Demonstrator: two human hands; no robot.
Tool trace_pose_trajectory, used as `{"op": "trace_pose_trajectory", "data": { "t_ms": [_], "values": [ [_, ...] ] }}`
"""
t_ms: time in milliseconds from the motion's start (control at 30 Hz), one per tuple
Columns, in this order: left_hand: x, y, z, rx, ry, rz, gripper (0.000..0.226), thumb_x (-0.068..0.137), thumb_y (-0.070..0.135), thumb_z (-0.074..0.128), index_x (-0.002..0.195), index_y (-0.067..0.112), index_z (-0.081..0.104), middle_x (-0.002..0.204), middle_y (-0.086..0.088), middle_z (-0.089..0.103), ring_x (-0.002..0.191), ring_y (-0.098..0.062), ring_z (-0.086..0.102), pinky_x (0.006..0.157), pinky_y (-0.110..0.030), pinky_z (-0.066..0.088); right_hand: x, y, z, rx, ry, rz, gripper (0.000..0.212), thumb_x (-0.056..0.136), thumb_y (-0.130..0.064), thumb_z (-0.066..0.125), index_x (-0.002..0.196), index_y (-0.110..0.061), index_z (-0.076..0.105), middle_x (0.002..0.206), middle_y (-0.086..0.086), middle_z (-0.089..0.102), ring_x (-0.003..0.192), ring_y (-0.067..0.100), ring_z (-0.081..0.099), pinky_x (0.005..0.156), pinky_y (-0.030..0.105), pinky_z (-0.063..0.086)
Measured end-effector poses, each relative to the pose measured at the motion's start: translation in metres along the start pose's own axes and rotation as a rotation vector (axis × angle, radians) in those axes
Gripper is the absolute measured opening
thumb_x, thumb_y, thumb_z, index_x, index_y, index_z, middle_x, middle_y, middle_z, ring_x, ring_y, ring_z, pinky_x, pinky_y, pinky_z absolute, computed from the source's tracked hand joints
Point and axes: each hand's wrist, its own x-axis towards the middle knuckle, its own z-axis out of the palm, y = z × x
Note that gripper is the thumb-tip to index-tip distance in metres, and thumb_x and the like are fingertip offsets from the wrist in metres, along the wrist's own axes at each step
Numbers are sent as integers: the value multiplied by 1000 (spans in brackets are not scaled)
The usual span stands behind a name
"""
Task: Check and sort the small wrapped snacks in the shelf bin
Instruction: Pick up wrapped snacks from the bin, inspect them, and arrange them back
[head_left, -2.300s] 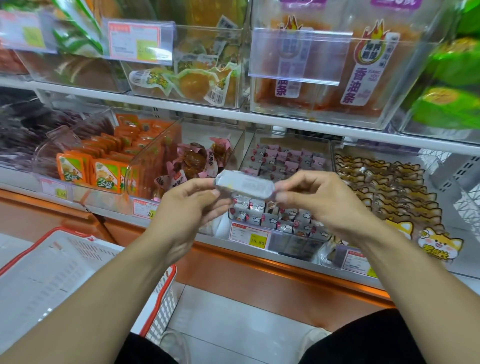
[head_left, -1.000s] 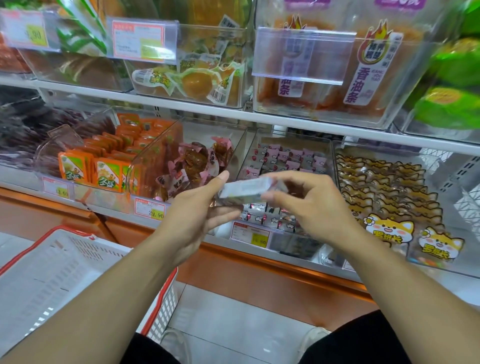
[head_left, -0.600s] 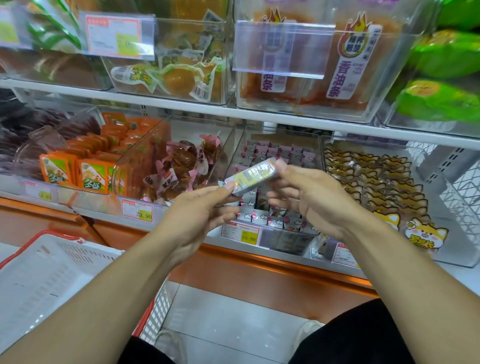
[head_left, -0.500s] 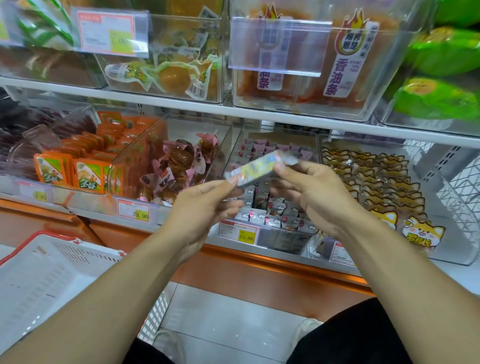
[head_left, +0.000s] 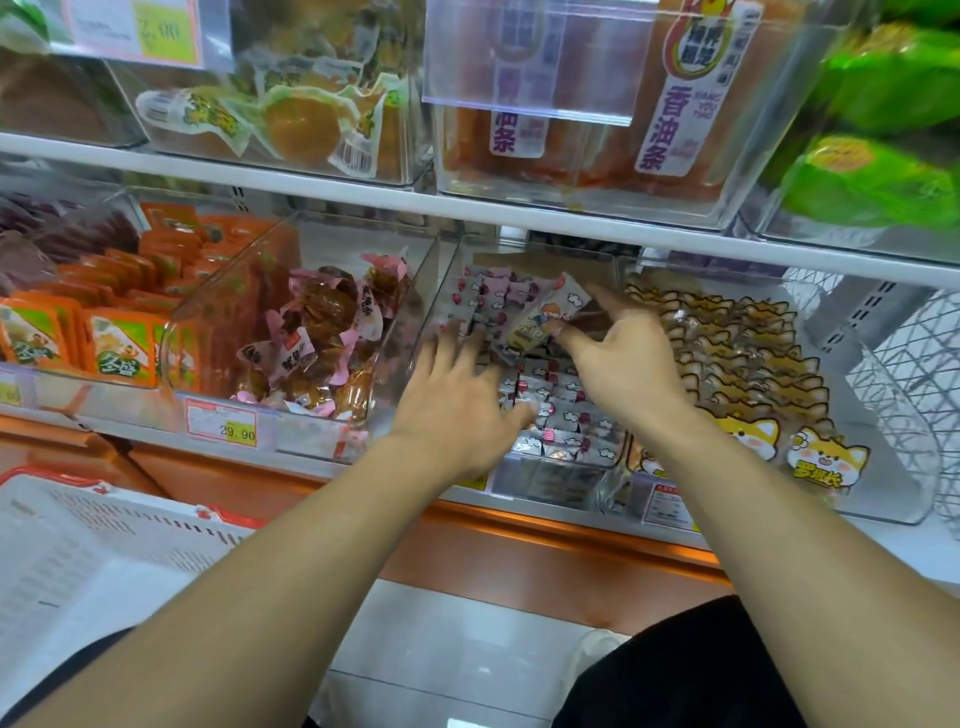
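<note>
Returning the wrapped snack (head_left: 540, 325) to its row goes best if it slides in edge-first, aligned with its neighbours, without knocking them askew. The right hand (head_left: 623, 364) pinches it between thumb and fingertips, other fingers spread, over the far part of the clear bin (head_left: 561, 475). The left hand (head_left: 457, 405) lies open, fingers splayed, over the packets (head_left: 566, 415) at the bin's left; contact is unclear.
</note>
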Motion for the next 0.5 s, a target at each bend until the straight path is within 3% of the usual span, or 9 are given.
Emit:
{"op": "trace_pose_trajectory", "data": {
  "t_ms": [100, 200, 333, 500],
  "values": [
    [1, 4, 1, 37, -45, -25, 82, 93, 78, 18, 152, 27, 43, 169, -12, 8, 154, -37, -7, 123, -51, -10, 1, 1, 1, -29, -7, -26, 48, 91, -34, 71, 136, -27, 56, 78, -19, 61, 81, 12, 63, 64, 21, 41],
    [-6, 5, -3, 42, -27, -17, 81, 93, 78, 17, 147, 27, 49, 168, -13, 12, 154, -37, -3, 124, -50, -6, 0, -1, 1, -51, -5, -58, 43, 91, -35, 70, 132, -30, 56, 66, -21, 58, 64, -4, 56, 54, 13, 37],
    [-26, 3, -5, 62, -21, 4, 77, 94, 77, 18, 141, 24, 50, 167, -13, 15, 155, -34, 0, 126, -49, 1, -1, -5, -3, -16, -49, -111, 40, 91, -33, 71, 127, -34, 54, 94, -10, 70, 86, 1, 62, 67, 15, 44],
    [-47, 0, -3, 34, -76, 5, 76, 94, 76, 20, 152, 29, 34, 168, -12, 11, 155, -32, -3, 124, -45, -1, -7, -6, 2, -132, -215, -211, 34, 92, -31, 71, 122, -32, 58, 101, -14, 66, 91, 7, 61, 70, 8, 38]
  ]
}}
